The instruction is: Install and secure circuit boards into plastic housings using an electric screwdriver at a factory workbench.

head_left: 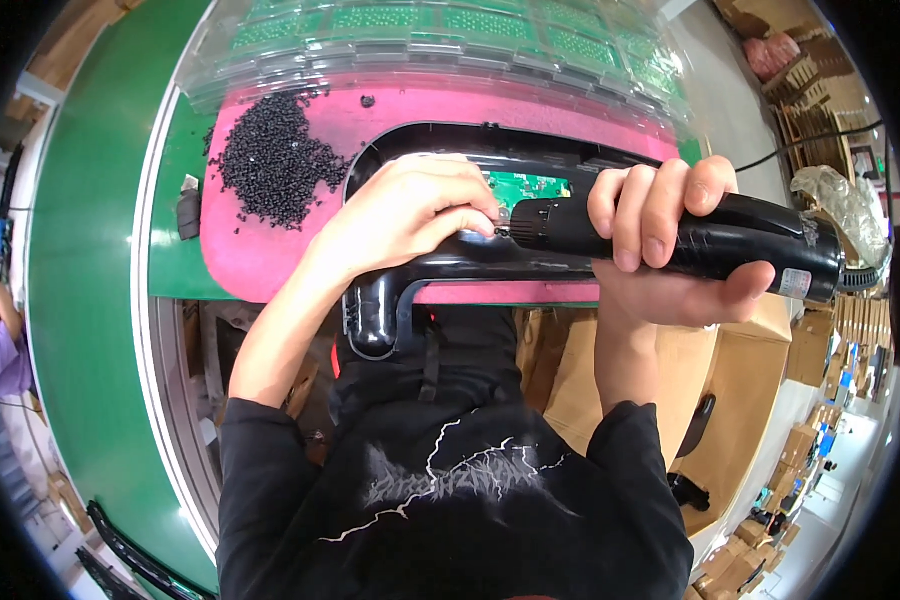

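Observation:
A black electric screwdriver (pixel 745 238) lies level in my right hand (pixel 650 225), its fingers wrapped round the body and its tip pointing left. At that tip the thumb and fingers of my left hand (pixel 410 210) are pinched together; what they hold is too small to make out. Beneath both hands is a long black plastic housing (pixel 374 310), with a green circuit board (pixel 530 187) showing inside it between my hands. The housing rests on a pink mat (pixel 255 270). To the left on the mat is a heap of small black screws (pixel 275 155).
Clear plastic trays (pixel 430 65) holding green boards stand along the far edge of the mat. A small dark block (pixel 189 208) sits left of the mat on the green table (pixel 100 330). An open cardboard box (pixel 740 400) stands below right, and another person (pixel 8 345) is far left.

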`<state>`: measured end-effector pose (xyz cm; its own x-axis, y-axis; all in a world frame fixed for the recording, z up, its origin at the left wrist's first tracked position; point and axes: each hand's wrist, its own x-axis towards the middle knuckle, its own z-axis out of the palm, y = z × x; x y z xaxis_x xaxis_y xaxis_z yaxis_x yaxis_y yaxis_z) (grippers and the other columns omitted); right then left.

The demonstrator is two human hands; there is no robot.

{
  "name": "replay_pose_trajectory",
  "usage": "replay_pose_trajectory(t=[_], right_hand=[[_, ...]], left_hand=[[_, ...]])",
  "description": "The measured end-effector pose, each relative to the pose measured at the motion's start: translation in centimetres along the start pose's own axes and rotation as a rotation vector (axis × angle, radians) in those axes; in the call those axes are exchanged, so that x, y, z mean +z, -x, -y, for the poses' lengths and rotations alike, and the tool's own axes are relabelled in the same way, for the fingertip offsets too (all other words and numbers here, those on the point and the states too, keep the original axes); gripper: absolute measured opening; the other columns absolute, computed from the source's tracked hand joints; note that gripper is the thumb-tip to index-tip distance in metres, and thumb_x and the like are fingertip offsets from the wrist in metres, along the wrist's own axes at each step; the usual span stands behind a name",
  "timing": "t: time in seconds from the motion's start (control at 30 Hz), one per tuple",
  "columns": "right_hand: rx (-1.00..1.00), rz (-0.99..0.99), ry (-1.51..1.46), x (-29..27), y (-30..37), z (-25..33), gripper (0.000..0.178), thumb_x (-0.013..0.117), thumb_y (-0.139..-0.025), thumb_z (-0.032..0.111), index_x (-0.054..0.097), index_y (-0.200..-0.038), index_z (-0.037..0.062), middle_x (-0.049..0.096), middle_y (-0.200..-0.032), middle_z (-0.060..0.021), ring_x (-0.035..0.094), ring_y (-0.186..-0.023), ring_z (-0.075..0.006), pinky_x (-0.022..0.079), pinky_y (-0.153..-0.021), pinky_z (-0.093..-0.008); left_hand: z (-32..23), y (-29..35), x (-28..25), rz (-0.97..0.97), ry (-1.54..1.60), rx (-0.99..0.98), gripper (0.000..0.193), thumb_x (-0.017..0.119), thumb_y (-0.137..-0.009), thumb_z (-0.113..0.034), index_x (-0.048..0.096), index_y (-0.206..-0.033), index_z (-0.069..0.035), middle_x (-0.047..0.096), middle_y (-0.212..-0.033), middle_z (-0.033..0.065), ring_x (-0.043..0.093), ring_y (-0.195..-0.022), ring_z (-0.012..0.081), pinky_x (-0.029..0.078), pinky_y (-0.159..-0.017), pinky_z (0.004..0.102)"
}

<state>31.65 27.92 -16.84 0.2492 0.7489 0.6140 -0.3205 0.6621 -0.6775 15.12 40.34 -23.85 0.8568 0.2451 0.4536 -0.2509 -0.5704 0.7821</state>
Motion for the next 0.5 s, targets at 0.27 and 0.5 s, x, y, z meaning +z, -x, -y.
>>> replay_pose_trajectory(t=[0.27, 0.5], right_hand=[[-0.02, -0.001, 0.024, -0.3, 1.0, 0.3, 0.061, 0.061, -0.079, 0.069, 0.049, -0.097, 0.0121, 0.048, -0.061, 0.0035, 0.043, -0.045, -0.0094, 0.037, -0.052, -0.0274], [-0.003, -0.113, 0.198, -0.8, 1.6, 1.5, 0.057, 0.056, -0.085, 0.063, 0.049, -0.097, 0.0086, 0.049, -0.063, -0.0002, 0.044, -0.048, -0.0122, 0.038, -0.054, -0.0307]], left_hand=[[-0.4, -0.2, 0.0, 0.086, -0.014, -0.041, 0.015, 0.068, -0.082, -0.013, 0.065, -0.087, 0.0, 0.067, -0.086, 0.0101, 0.064, -0.084, 0.0281, 0.05, -0.077, 0.0375], [-0.7, -0.5, 0.5, 0.053, 0.007, -0.058, 0.013, 0.065, -0.083, -0.003, 0.065, -0.095, 0.002, 0.066, -0.095, 0.0132, 0.064, -0.089, 0.0283, 0.051, -0.077, 0.0369]])
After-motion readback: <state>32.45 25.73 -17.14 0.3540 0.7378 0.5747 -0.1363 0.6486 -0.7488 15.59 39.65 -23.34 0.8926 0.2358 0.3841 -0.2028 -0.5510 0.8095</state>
